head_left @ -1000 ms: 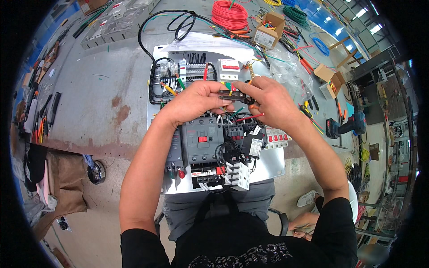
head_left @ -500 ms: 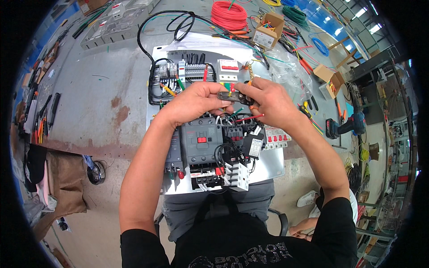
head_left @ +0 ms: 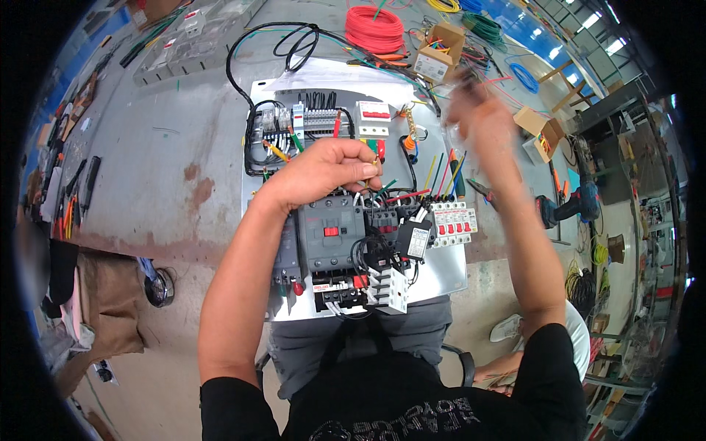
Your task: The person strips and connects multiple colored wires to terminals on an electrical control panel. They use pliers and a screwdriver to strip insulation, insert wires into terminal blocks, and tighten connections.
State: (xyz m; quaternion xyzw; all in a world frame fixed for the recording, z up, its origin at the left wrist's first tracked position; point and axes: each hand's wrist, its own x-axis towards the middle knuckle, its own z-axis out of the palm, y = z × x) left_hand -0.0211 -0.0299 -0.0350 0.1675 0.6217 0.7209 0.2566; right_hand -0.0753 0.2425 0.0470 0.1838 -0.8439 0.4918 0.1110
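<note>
Over the top of a metal mounting plate (head_left: 445, 275), my left hand (head_left: 338, 167) is closed in a pinch. A short yellow wire end (head_left: 376, 160) sticks up from its fingertips. Below that hand sits a grey contactor (head_left: 331, 231) with a red centre piece. My right hand (head_left: 482, 110) is up and to the right, off the plate, and smeared by motion. A dark blur shows at its fingers, but I cannot make out what it is. Several coloured wires (head_left: 445, 176) stand above a row of small breakers (head_left: 454, 224) with red levers.
Farther up the plate are terminal blocks (head_left: 323, 121) and a white breaker (head_left: 373, 117). Beyond lie a red wire coil (head_left: 373, 31) and an open carton (head_left: 439, 55). A second carton (head_left: 540, 136) and a cordless drill (head_left: 570, 206) are at the right.
My right hand has left the plate, swinging up and right; the crimping pliers it held beside my left fingers are gone from there. My left hand has stayed in place.
</note>
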